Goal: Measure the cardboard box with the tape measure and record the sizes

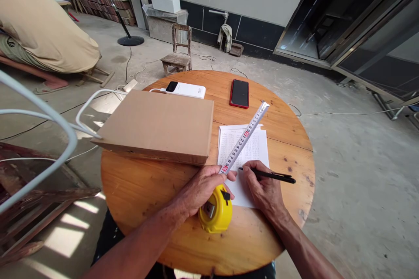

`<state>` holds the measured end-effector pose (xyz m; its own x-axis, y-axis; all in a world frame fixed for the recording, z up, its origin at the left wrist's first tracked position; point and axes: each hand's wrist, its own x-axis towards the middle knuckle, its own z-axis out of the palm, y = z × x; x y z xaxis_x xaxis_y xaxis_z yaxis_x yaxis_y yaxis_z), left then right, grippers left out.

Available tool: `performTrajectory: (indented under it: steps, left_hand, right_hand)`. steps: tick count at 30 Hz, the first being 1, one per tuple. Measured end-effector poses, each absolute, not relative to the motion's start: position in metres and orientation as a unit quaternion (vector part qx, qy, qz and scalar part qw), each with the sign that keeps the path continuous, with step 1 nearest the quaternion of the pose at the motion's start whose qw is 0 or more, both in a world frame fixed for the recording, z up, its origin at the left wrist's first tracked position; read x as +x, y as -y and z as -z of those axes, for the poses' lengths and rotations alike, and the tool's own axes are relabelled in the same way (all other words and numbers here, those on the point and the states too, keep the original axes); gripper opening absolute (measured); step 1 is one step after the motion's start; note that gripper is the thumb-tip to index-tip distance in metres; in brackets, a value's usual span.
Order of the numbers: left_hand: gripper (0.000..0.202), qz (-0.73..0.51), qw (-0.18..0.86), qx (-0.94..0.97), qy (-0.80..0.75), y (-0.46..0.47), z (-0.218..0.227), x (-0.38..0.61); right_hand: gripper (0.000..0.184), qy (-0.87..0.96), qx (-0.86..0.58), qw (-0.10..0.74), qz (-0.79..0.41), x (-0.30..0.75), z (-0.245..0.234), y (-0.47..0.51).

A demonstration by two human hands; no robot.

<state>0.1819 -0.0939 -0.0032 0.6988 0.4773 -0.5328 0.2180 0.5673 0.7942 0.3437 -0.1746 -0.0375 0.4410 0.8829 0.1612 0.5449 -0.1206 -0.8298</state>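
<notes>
My left hand [201, 187] is closed round a yellow tape measure [216, 211] at the near edge of a round wooden table [157, 192]. Its blade [245, 137] sticks out over a white sheet of paper [253, 148] covered in small writing. My right hand [263, 185] pinches a black pen [273, 176] with the tip on the paper. A flat brown board [157, 124] lies just left of the paper, overhanging the table's left edge.
A white power bank [186, 89] with a cable and a red-cased phone [239, 93] lie at the far side of the table. Beyond stand a small wooden chair [178, 50] and a lamp stand base [130, 40]. A person in beige [39, 22] bends at far left.
</notes>
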Motion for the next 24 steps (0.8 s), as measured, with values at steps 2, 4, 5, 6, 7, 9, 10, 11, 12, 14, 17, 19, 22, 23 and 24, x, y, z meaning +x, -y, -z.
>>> performTrajectory:
  steps: [2,4,5,6,7,9,10,11,12,14,17,19,22,23,24]
  left_hand:
    - [0.021,-0.085,0.801,0.459,-0.374,0.0938,0.004,0.1823]
    - [0.02,-0.086,0.803,0.46,-0.369,0.0935,0.0054,0.1826]
    - [0.019,-0.085,0.804,0.461,-0.367,0.0933,0.0063,0.1827]
    - [0.019,-0.085,0.804,0.461,-0.365,0.0931,0.0072,0.1828]
    - [0.019,-0.084,0.804,0.462,-0.364,0.0928,0.008,0.1828]
    - [0.019,-0.085,0.803,0.464,-0.363,0.0924,0.0091,0.1826]
    - [0.019,-0.084,0.803,0.465,-0.363,0.0924,0.0092,0.1824]
    - [0.02,-0.081,0.803,0.466,-0.363,0.0924,0.0091,0.1821]
    - [0.02,-0.078,0.804,0.465,-0.363,0.0926,0.0088,0.1817]
    - [0.02,-0.078,0.806,0.462,-0.362,0.0931,0.0077,0.1811]
    - [0.019,-0.084,0.81,0.456,-0.36,0.0932,0.0068,0.1808]
    - [0.02,-0.081,0.811,0.456,-0.359,0.0927,0.0074,0.1811]
    - [0.021,-0.075,0.808,0.46,-0.361,0.0919,0.0096,0.1816]
    - [0.022,-0.075,0.806,0.461,-0.363,0.0918,0.0103,0.1816]
    - [0.023,-0.076,0.805,0.462,-0.365,0.0918,0.0107,0.1815]
  right_hand:
    - [0.016,0.477,-0.724,0.46,-0.193,0.3446,0.0401,0.1759]
    - [0.016,0.462,-0.724,0.471,-0.201,0.3451,0.0425,0.1769]
    - [0.016,0.457,-0.724,0.473,-0.207,0.3452,0.0434,0.1771]
    - [0.016,0.454,-0.725,0.473,-0.213,0.3452,0.044,0.1772]
    - [0.017,0.452,-0.725,0.472,-0.217,0.3451,0.0443,0.1771]
    - [0.017,0.451,-0.726,0.471,-0.218,0.3451,0.0441,0.1765]
    - [0.017,0.452,-0.727,0.47,-0.216,0.3452,0.0438,0.1762]
    - [0.017,0.453,-0.727,0.469,-0.213,0.3453,0.0434,0.1758]
    - [0.017,0.455,-0.728,0.468,-0.21,0.3454,0.0429,0.1755]
    - [0.017,0.458,-0.729,0.464,-0.207,0.3454,0.042,0.1751]
    - [0.018,0.458,-0.732,0.459,-0.211,0.3449,0.0404,0.1748]
    - [0.018,0.459,-0.732,0.457,-0.212,0.3444,0.0393,0.1745]
    - [0.018,0.47,-0.729,0.455,-0.203,0.3438,0.0376,0.174]
    - [0.018,0.473,-0.728,0.454,-0.2,0.3436,0.0372,0.1738]
    - [0.018,0.475,-0.727,0.454,-0.197,0.3435,0.0369,0.1737]
